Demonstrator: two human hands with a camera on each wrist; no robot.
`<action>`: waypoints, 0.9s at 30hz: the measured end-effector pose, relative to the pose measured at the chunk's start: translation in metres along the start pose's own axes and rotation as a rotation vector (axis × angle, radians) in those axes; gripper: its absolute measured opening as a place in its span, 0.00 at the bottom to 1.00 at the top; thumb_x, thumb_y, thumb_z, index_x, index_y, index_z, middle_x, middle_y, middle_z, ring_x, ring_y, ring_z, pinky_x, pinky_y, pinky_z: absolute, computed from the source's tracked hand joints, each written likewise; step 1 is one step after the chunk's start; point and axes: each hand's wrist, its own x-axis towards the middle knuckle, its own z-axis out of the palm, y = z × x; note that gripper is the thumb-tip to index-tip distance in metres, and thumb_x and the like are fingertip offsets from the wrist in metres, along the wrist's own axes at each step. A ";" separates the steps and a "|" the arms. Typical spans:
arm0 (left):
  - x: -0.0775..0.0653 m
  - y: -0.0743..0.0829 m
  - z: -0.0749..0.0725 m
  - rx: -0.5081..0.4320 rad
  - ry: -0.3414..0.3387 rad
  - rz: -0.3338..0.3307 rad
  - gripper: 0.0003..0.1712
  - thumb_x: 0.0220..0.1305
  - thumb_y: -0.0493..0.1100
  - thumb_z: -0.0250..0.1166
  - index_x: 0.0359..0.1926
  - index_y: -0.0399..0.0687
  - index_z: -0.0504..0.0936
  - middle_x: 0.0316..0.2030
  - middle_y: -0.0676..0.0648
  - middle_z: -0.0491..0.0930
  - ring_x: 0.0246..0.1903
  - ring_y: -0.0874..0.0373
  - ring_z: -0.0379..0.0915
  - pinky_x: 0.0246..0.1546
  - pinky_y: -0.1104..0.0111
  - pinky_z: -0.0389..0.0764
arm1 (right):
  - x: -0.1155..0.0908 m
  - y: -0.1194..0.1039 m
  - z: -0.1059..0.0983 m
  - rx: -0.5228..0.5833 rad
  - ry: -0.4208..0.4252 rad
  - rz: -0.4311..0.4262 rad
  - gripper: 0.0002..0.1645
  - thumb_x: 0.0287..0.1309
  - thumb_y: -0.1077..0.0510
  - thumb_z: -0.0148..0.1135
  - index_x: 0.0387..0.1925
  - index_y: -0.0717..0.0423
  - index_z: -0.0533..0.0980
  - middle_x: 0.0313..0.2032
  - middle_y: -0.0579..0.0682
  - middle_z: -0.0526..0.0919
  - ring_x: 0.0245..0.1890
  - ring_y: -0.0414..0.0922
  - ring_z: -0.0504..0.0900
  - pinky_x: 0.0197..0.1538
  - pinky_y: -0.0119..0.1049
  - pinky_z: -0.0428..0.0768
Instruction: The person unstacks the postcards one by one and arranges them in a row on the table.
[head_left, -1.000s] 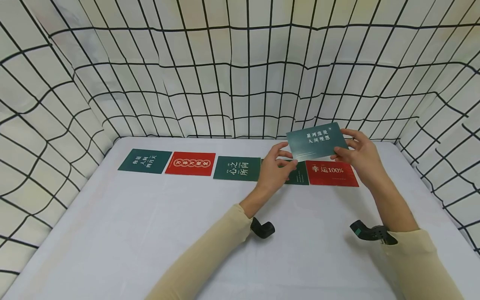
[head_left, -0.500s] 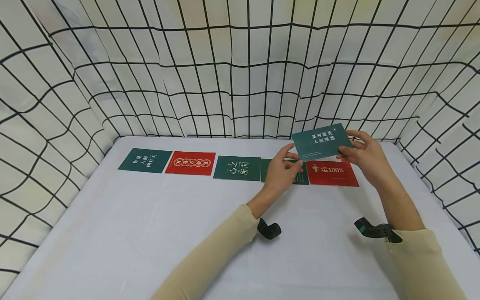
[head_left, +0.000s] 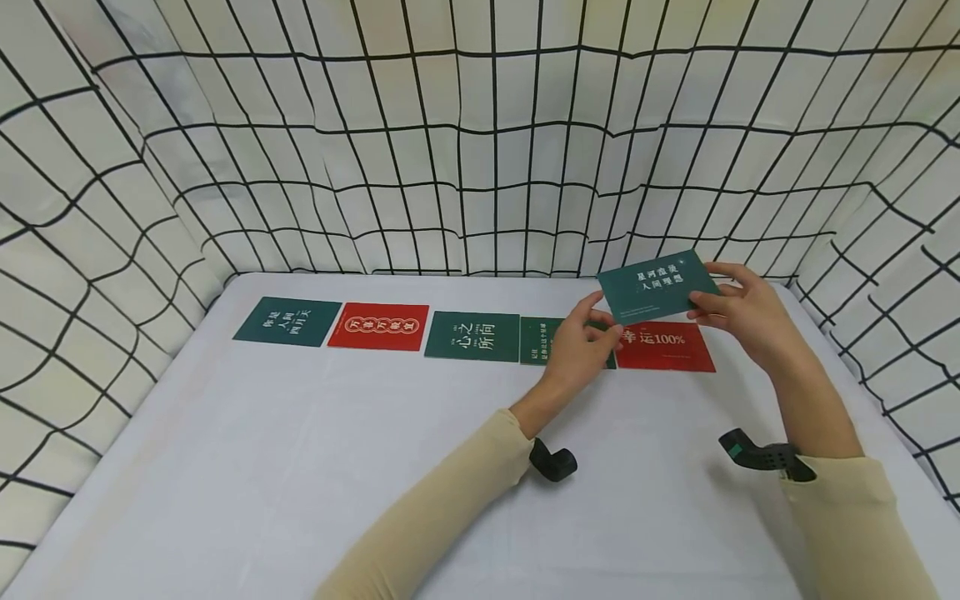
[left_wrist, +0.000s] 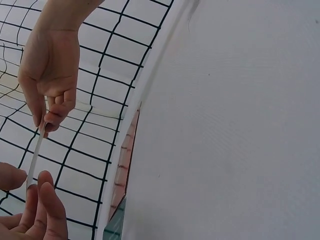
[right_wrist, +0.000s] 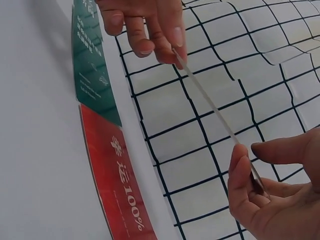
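Both hands hold up a dark green card (head_left: 645, 308) with white lettering, tilted above the table's far right part. My left hand (head_left: 576, 357) pinches its lower left corner between thumb and fingers. At the opposite end, my right hand (head_left: 757, 325) grips the right edge, thumb on the printed face. From the left wrist the held card (left_wrist: 36, 156) appears as a thin pale edge between the hands; the right wrist view shows the same card (right_wrist: 212, 107) edge-on. Below it lie a red card (head_left: 675, 354) and a green card (head_left: 534, 342), partly hidden by my left hand.
Farther left in the same row lie a green card (head_left: 474, 337), a red card (head_left: 378, 326) and another green card (head_left: 288, 322). They rest near the back edge of the white table (head_left: 300, 467). A black wire grid (head_left: 480, 158) encloses the back and sides.
Both hands have shifted slightly right together with the held green card. More of the green card beneath my left hand now shows on its left. The row on the table stays in place.
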 end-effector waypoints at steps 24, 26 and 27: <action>0.006 0.003 0.012 -0.008 -0.110 -0.051 0.40 0.75 0.39 0.64 0.81 0.52 0.58 0.51 0.45 0.83 0.44 0.43 0.87 0.27 0.77 0.77 | -0.001 0.007 -0.034 -0.163 -0.123 0.051 0.48 0.77 0.43 0.54 0.82 0.60 0.45 0.52 0.42 0.83 0.38 0.26 0.85 0.45 0.22 0.83; 0.006 0.002 0.014 -0.007 -0.113 -0.062 0.40 0.75 0.40 0.64 0.81 0.52 0.58 0.51 0.45 0.83 0.44 0.43 0.87 0.27 0.77 0.77 | -0.002 0.008 -0.035 -0.165 -0.127 0.046 0.47 0.78 0.43 0.53 0.82 0.60 0.45 0.49 0.37 0.82 0.38 0.25 0.84 0.45 0.21 0.83; 0.006 0.001 0.014 -0.004 -0.115 -0.067 0.40 0.75 0.40 0.64 0.81 0.52 0.58 0.50 0.45 0.83 0.44 0.43 0.87 0.27 0.77 0.77 | -0.002 0.009 -0.036 -0.166 -0.128 0.041 0.47 0.78 0.43 0.53 0.82 0.61 0.45 0.47 0.34 0.82 0.38 0.25 0.84 0.45 0.21 0.82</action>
